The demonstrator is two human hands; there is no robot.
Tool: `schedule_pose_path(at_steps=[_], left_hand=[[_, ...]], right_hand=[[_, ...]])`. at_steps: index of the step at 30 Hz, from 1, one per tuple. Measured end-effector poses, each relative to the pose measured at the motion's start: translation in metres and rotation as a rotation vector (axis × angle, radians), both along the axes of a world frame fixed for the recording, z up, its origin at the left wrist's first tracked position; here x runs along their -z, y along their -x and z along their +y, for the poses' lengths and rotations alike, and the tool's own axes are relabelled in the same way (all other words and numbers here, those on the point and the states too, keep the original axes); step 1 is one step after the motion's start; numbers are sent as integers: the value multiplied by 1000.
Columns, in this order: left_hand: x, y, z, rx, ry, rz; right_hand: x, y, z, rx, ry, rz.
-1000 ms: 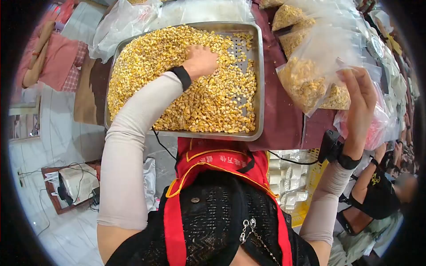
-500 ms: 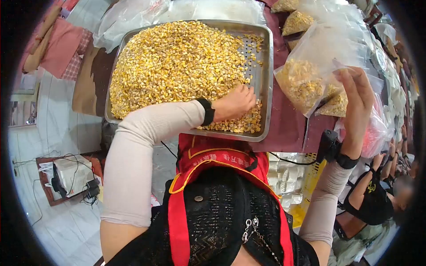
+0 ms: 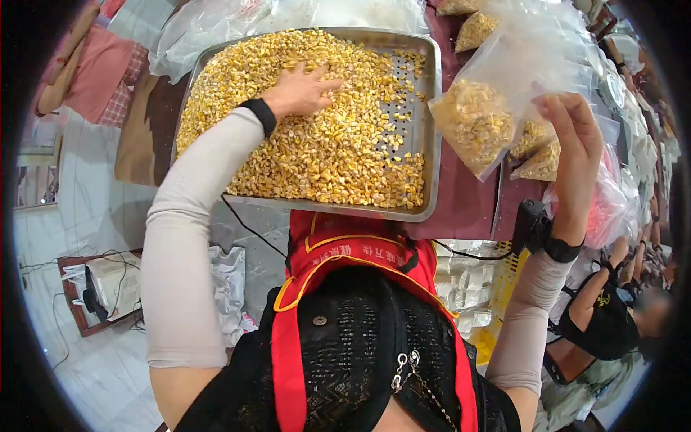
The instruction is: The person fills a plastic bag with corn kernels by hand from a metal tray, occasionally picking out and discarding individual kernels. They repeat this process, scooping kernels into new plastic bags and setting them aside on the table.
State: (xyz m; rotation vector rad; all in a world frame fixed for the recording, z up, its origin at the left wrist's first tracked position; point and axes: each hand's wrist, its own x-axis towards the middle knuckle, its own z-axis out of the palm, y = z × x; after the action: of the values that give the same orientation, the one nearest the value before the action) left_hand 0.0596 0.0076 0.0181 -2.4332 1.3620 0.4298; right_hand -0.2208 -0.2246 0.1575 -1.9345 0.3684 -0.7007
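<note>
Yellow corn kernels [image 3: 309, 162] are heaped in a perforated metal tray [image 3: 432, 137] on the table in front of me. On the upper part of the heap rests my left hand [image 3: 299, 93], its fingers spread and nothing gripped in them. To the right of the tray, my right hand [image 3: 576, 133] pinches the top edge of a clear plastic bag [image 3: 475, 119] between thumb and fingers. Corn fills the lower part of this bag, which hangs tilted beside the tray's rim. Other bags of corn [image 3: 541, 155] lie just behind it.
Clear plastic sheeting [image 3: 209, 36] lies beyond the tray, and more filled bags [image 3: 475, 30] sit at the back right. A pink plastic bag [image 3: 604, 209] is beside my right wrist. Two other people are near: one in pink [image 3: 108, 68], one in black [image 3: 604, 317].
My left hand has moved from the tray's lower right corner to the upper left of the heap, and its fingers have spread. The bag in my right hand has shifted slightly left.
</note>
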Motion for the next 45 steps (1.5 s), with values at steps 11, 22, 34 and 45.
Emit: schedule_pose_path(at_steps=[11,22,34,45], left_hand=[[62,121,-55,467,622,276],[72,164,-34,811,664,209],[15,49,17,635,281,-14],[75,134,-35,691,696,136]], right_hand=[[1,-5,-1,0,63,-3],[-5,-2,5,-64,72,3],[-2,-1,1,-87,81,-9],[-6,20,-3,55,87,1]])
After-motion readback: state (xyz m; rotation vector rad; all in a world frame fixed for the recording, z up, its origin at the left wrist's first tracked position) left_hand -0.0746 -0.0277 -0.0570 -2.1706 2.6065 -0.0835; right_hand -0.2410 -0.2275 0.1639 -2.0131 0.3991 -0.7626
